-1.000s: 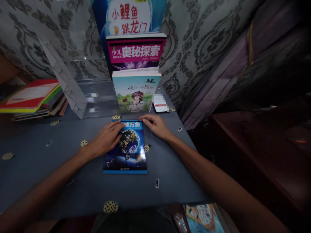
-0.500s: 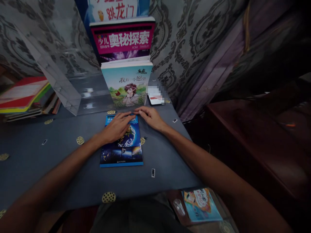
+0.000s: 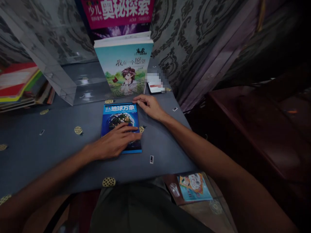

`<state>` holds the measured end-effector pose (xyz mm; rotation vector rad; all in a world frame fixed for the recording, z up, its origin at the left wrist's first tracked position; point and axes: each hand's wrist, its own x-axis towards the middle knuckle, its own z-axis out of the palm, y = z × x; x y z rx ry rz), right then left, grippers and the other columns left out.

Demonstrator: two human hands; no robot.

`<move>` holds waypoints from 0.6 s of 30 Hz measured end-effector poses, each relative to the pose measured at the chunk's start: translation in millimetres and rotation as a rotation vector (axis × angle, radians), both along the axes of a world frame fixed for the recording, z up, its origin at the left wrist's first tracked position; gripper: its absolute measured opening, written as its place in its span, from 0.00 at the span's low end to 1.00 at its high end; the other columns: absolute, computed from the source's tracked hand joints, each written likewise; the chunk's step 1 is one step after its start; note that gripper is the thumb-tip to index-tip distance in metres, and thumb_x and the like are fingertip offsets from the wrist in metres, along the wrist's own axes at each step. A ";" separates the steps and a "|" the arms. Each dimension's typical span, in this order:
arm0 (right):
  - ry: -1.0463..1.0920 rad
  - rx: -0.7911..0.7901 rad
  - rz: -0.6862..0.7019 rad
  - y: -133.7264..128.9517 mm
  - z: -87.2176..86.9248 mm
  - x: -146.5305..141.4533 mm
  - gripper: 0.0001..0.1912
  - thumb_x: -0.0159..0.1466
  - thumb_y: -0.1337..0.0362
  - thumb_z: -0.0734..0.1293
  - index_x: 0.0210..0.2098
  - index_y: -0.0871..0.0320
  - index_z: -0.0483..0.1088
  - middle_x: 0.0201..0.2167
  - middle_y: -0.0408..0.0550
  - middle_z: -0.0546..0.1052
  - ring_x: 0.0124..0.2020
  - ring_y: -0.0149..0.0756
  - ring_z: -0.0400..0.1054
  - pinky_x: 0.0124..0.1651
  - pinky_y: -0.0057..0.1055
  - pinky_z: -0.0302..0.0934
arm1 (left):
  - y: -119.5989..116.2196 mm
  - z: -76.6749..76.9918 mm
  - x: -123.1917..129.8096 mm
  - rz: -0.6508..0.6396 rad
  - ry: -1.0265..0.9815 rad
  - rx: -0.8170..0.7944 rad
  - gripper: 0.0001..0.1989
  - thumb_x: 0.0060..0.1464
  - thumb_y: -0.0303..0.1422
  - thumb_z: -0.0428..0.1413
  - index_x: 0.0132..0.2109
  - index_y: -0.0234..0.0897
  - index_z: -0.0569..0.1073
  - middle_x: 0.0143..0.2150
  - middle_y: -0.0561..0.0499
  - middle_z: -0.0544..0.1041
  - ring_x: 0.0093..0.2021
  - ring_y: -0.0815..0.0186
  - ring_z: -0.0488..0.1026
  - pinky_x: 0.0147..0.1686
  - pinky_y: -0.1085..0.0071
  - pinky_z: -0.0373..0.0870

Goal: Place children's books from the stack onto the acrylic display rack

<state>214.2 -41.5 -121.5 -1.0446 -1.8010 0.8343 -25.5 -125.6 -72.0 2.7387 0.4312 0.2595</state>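
A blue book (image 3: 121,111) with a globe on its cover lies flat on the grey tablecloth (image 3: 60,155). My left hand (image 3: 119,139) rests palm down across the book's lower half, fingers stretched toward its right edge, holding nothing. My right hand (image 3: 149,106) is at the book's upper right corner, its fingertips touching or just beside the top edge; its fingers are extended and hold nothing visible. Behind the book, a turquoise book (image 3: 126,68) stands upright in a clear acrylic rack (image 3: 55,76), in front of a magenta book (image 3: 119,14).
Stacked papers and folders (image 3: 21,81) sit at the left. A phone (image 3: 155,85), partly pixelated, lies right of the rack. Below the table's front edge, another book (image 3: 195,187) lies beside a clear object (image 3: 174,190). Dark red furniture (image 3: 247,129) stands at the right.
My left hand has slid down from the blue book's top to its lower half, uncovering the title. My right hand stays near the top corner. The view has tilted downward.
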 end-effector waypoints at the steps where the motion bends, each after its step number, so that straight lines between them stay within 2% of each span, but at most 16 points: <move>1: 0.000 -0.001 0.003 -0.2 0.1 -0.1 0.12 0.68 0.62 0.63 0.47 0.57 0.75 0.44 0.50 0.84 0.48 0.43 0.77 0.53 0.41 0.68 | -4.8 0.8 -0.5 -0.004 -0.003 0.008 0.21 0.68 0.24 0.43 0.64 0.39 0.65 0.61 0.46 0.76 0.68 0.60 0.64 0.69 0.50 0.56; 5: -0.001 0.000 0.004 -1.6 2.8 -0.2 0.12 0.68 0.63 0.63 0.46 0.58 0.75 0.44 0.50 0.84 0.48 0.42 0.77 0.53 0.40 0.68 | -16.9 4.7 -0.1 -0.017 -0.020 0.083 0.17 0.69 0.31 0.47 0.61 0.36 0.67 0.57 0.44 0.78 0.63 0.58 0.68 0.66 0.52 0.61; 11: 0.016 -0.022 0.044 -4.5 6.8 -1.7 0.13 0.68 0.62 0.62 0.47 0.59 0.74 0.38 0.50 0.84 0.40 0.39 0.78 0.48 0.38 0.69 | -21.9 10.0 -0.1 0.104 -0.030 0.147 0.12 0.69 0.34 0.48 0.51 0.37 0.73 0.40 0.47 0.79 0.43 0.61 0.74 0.50 0.60 0.72; 14: 0.056 -0.046 0.053 -4.6 6.3 -3.0 0.13 0.68 0.60 0.63 0.47 0.59 0.74 0.37 0.50 0.83 0.36 0.37 0.78 0.45 0.37 0.71 | -16.5 12.0 7.2 0.272 0.034 0.169 0.11 0.69 0.34 0.47 0.47 0.37 0.73 0.39 0.47 0.78 0.40 0.61 0.75 0.43 0.63 0.73; 18: 0.089 -0.069 0.039 -5.7 7.9 -4.0 0.14 0.67 0.62 0.62 0.47 0.61 0.74 0.36 0.51 0.82 0.35 0.37 0.78 0.44 0.38 0.72 | 2.2 19.9 31.2 0.572 0.260 0.277 0.12 0.66 0.36 0.50 0.51 0.34 0.70 0.49 0.39 0.76 0.51 0.52 0.73 0.39 0.62 0.75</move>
